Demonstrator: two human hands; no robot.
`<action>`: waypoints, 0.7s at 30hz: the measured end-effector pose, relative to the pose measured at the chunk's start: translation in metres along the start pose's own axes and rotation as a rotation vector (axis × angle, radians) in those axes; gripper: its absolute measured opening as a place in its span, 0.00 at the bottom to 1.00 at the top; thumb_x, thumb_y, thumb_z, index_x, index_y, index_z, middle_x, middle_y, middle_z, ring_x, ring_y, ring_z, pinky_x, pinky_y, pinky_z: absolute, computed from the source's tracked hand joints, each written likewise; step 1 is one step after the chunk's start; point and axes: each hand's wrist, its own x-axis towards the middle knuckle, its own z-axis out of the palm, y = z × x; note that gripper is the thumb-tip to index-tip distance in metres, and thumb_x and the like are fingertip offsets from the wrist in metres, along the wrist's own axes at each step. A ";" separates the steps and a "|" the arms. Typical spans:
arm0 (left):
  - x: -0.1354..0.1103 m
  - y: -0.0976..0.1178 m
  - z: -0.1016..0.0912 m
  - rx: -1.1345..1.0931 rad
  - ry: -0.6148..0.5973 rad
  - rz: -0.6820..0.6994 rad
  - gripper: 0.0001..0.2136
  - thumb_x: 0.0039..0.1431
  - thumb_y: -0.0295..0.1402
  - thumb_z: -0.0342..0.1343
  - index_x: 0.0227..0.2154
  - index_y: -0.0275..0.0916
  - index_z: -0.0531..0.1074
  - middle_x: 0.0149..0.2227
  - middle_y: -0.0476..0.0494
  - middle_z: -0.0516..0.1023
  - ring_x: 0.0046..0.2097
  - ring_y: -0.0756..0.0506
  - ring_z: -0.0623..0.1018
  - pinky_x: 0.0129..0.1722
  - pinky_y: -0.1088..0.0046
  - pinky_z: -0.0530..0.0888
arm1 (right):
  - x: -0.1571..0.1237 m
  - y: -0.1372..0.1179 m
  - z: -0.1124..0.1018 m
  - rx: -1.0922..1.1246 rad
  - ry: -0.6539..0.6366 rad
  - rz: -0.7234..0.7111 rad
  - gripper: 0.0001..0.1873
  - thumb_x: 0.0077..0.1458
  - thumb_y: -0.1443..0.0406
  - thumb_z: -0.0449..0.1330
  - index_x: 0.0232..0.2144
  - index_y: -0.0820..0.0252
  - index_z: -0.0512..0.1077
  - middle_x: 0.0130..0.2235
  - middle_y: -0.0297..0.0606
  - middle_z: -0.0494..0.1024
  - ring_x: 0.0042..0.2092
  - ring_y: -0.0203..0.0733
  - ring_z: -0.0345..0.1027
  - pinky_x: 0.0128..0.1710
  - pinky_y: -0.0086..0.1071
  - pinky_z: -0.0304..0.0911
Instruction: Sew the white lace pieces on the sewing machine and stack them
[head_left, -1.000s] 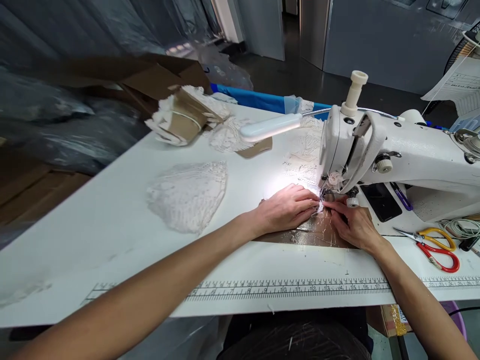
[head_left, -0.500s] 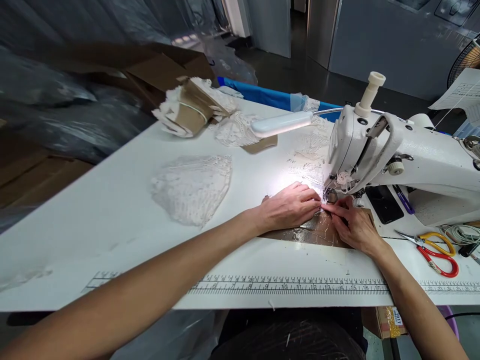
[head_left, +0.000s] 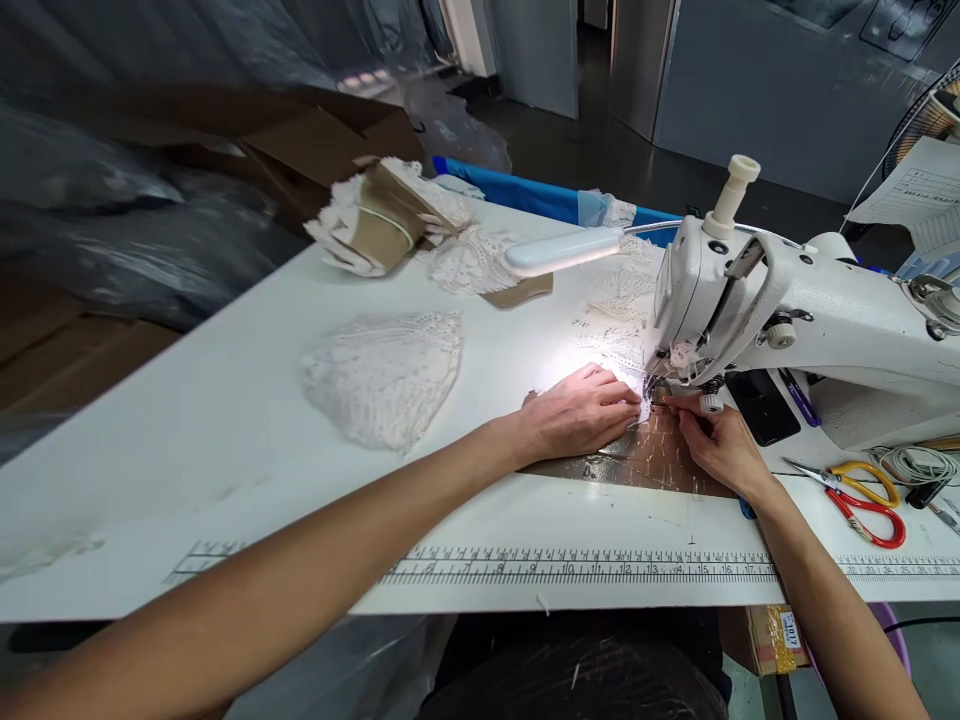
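Observation:
My left hand point(head_left: 581, 412) lies flat, fingers stretched, pressing a small white lace piece point(head_left: 639, 404) onto the table right at the needle of the white sewing machine point(head_left: 795, 310). My right hand point(head_left: 716, 440) sits just right of it, fingers pinched together at the lace's edge below the presser foot. Both hands rest over a brown taped patch point(head_left: 645, 460) on the white table point(head_left: 225, 400). The machine's lamp point(head_left: 562, 250) lights the spot.
A lace cup piece point(head_left: 386, 375) lies at mid table. Lace bundles wrapped in card point(head_left: 382, 220) sit at the back. Red and yellow scissors point(head_left: 862, 490) lie right of my right hand, with cables point(head_left: 919, 462) beyond. A printed ruler point(head_left: 570, 570) runs along the front edge.
My right hand has drawn slightly back to the right, uncovering more of the brown patch. My left hand stays flat at the needle. The view shifted a little.

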 end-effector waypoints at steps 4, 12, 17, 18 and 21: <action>0.000 0.000 0.001 0.001 0.000 0.002 0.15 0.71 0.31 0.42 0.34 0.39 0.75 0.39 0.45 0.80 0.36 0.48 0.75 0.39 0.67 0.71 | 0.000 -0.002 0.004 -0.013 -0.003 -0.051 0.17 0.60 0.67 0.51 0.45 0.57 0.77 0.41 0.40 0.80 0.36 0.42 0.74 0.37 0.35 0.71; 0.000 -0.001 0.002 0.024 0.062 0.042 0.15 0.70 0.30 0.42 0.33 0.38 0.73 0.38 0.45 0.80 0.35 0.48 0.75 0.37 0.67 0.70 | -0.005 -0.004 0.010 -0.283 -0.089 -0.205 0.20 0.61 0.69 0.53 0.52 0.55 0.75 0.41 0.44 0.75 0.39 0.46 0.73 0.41 0.40 0.72; 0.000 -0.001 0.002 0.042 0.057 0.047 0.15 0.70 0.30 0.43 0.32 0.37 0.73 0.38 0.45 0.80 0.35 0.48 0.74 0.38 0.68 0.70 | -0.006 -0.012 0.010 -0.418 -0.149 -0.267 0.21 0.59 0.71 0.56 0.52 0.51 0.75 0.44 0.44 0.73 0.41 0.46 0.70 0.40 0.39 0.72; 0.000 -0.001 0.002 0.045 0.060 0.049 0.15 0.70 0.30 0.43 0.33 0.37 0.73 0.38 0.45 0.79 0.35 0.48 0.74 0.38 0.68 0.70 | -0.006 -0.013 0.010 -0.427 -0.151 -0.265 0.21 0.59 0.71 0.56 0.52 0.51 0.75 0.44 0.44 0.73 0.41 0.46 0.70 0.40 0.39 0.72; 0.001 -0.001 0.002 0.043 0.078 0.060 0.14 0.70 0.29 0.43 0.33 0.37 0.73 0.37 0.45 0.79 0.35 0.48 0.74 0.37 0.68 0.69 | -0.006 -0.013 0.011 -0.444 -0.162 -0.252 0.20 0.59 0.72 0.56 0.52 0.54 0.75 0.44 0.45 0.73 0.41 0.47 0.70 0.41 0.39 0.71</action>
